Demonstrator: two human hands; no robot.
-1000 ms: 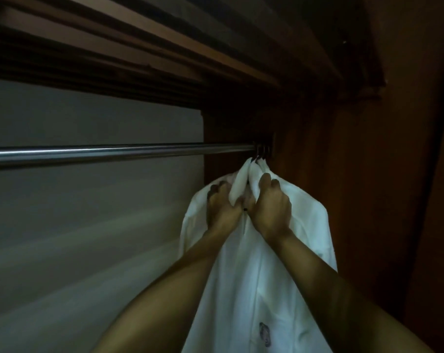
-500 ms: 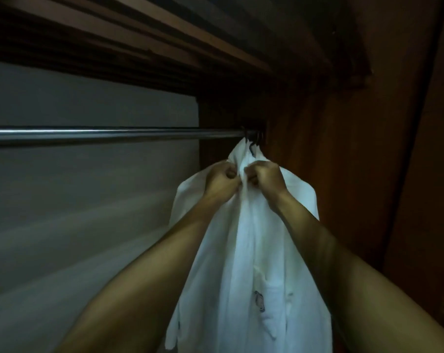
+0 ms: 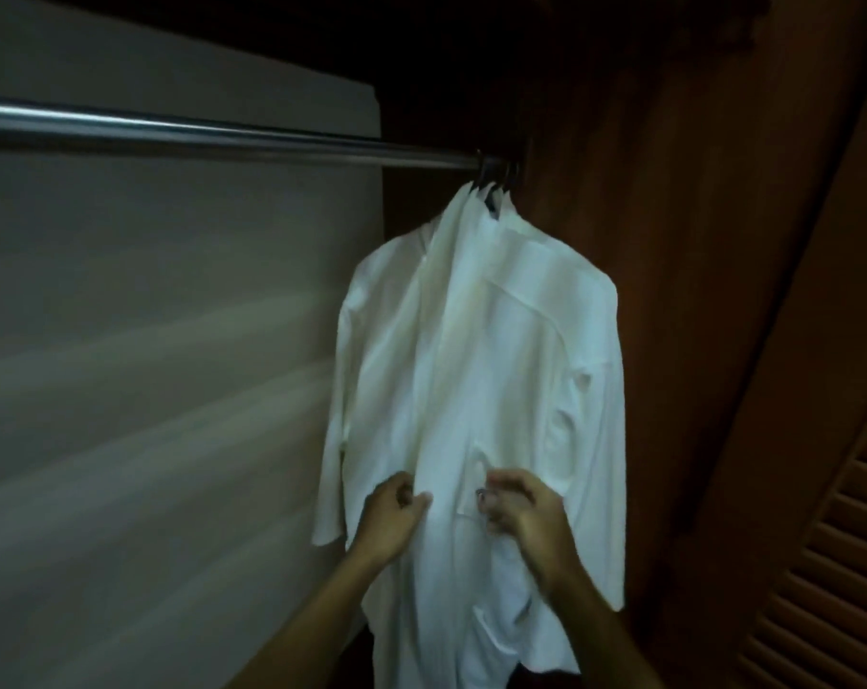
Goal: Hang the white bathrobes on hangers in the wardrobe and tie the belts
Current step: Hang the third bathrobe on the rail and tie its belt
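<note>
White bathrobes (image 3: 476,370) hang at the far right end of the metal rail (image 3: 212,134), hard against the wooden side wall (image 3: 670,241) of the wardrobe. They hang lengthwise straight down, collars up at the rail, open fronts facing us. Several dark hanger hooks (image 3: 493,174) crowd together there; I make out at least two robes, layered, but the exact count is unclear. Left hand (image 3: 389,519), fingers curled, sits at the front edge of the near robe, at mid-height. Right hand (image 3: 523,509), also curled, is by the chest pocket (image 3: 471,469). Too blurred to tell whether either is pinching cloth. Louvred door (image 3: 828,564) at right.
</note>
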